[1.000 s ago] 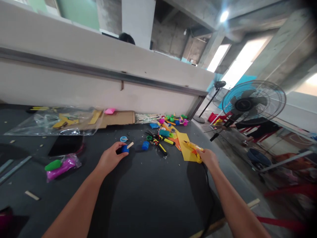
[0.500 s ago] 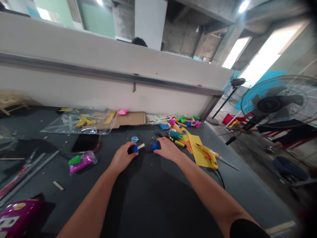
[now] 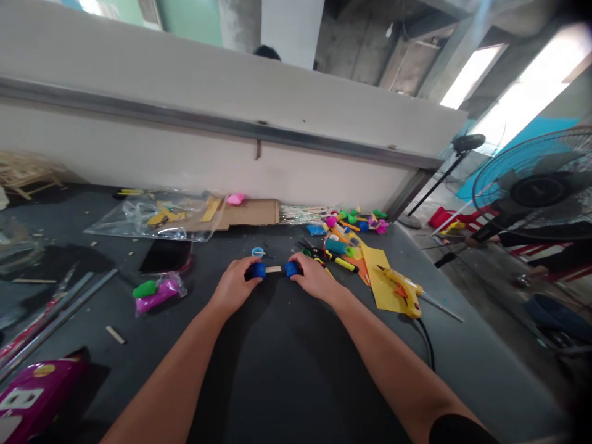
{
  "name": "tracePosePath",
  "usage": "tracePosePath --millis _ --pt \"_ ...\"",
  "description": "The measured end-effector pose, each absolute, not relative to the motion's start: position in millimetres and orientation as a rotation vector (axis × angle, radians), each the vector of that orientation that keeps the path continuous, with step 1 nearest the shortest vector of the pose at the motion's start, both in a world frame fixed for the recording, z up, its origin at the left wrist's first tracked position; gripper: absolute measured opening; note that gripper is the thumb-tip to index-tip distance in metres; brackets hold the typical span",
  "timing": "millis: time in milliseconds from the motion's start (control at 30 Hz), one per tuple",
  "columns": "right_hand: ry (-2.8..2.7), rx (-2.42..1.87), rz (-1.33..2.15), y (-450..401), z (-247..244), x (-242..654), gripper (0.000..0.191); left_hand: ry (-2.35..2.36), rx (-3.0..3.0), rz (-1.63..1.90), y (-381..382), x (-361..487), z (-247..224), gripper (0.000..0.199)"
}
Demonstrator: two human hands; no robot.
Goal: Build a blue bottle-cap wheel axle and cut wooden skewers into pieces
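Between its thumb and fingers, my left hand [image 3: 236, 282] grips a blue bottle cap [image 3: 259, 270]. A short flat wooden stick [image 3: 274, 269] juts from that cap toward the right. My right hand [image 3: 313, 275] pinches a second blue cap [image 3: 291, 269], level with the first and facing it. The stick's free end lies close to the right cap; I cannot tell whether they touch. Just beyond my left fingers is a light blue ring-shaped piece [image 3: 258, 252] on the dark table [image 3: 277, 370].
Pliers [image 3: 340, 259], yellow sheets [image 3: 382, 277] and a yellow glue gun [image 3: 402, 290] lie right. A phone [image 3: 165, 256], a pink-and-green clay packet [image 3: 157, 294] and a purple box [image 3: 39, 391] are left. Cardboard [image 3: 254, 213] lies along the partition. A fan [image 3: 539, 188] stands beyond the table.
The two caps have come closer together. The stick in the left cap has turned from slanting upward to nearly level, pointing at the right cap. The view has shifted slightly.
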State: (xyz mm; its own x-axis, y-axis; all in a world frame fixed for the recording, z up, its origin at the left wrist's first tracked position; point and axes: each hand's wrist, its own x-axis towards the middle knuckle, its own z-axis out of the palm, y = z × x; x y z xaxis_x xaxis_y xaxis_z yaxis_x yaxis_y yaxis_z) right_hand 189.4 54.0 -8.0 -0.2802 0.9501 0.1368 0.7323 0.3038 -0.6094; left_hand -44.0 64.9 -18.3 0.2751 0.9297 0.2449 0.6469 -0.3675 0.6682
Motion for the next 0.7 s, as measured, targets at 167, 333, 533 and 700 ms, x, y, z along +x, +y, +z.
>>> tracePosePath --millis 167,333,533,700 --pt "-2.117 -1.431 0.54 52.9 -5.4 188.1 0.038 1.415 2.097 0.881 64.0 -43.8 -17.9 0.037" --pt "-2.075 -1.467 0.474 51.7 -6.5 184.0 0.037 1.359 2.126 0.921 64.9 -44.1 -20.5 0.036" --pt "-2.069 -1.455 0.443 53.1 -7.6 181.9 0.037 1.324 2.106 0.924 66.4 -44.7 -25.2 0.036" --pt "-2.06 -1.445 0.421 54.6 -9.2 181.2 0.037 1.321 2.086 0.96 66.5 -44.7 -24.7 0.036"
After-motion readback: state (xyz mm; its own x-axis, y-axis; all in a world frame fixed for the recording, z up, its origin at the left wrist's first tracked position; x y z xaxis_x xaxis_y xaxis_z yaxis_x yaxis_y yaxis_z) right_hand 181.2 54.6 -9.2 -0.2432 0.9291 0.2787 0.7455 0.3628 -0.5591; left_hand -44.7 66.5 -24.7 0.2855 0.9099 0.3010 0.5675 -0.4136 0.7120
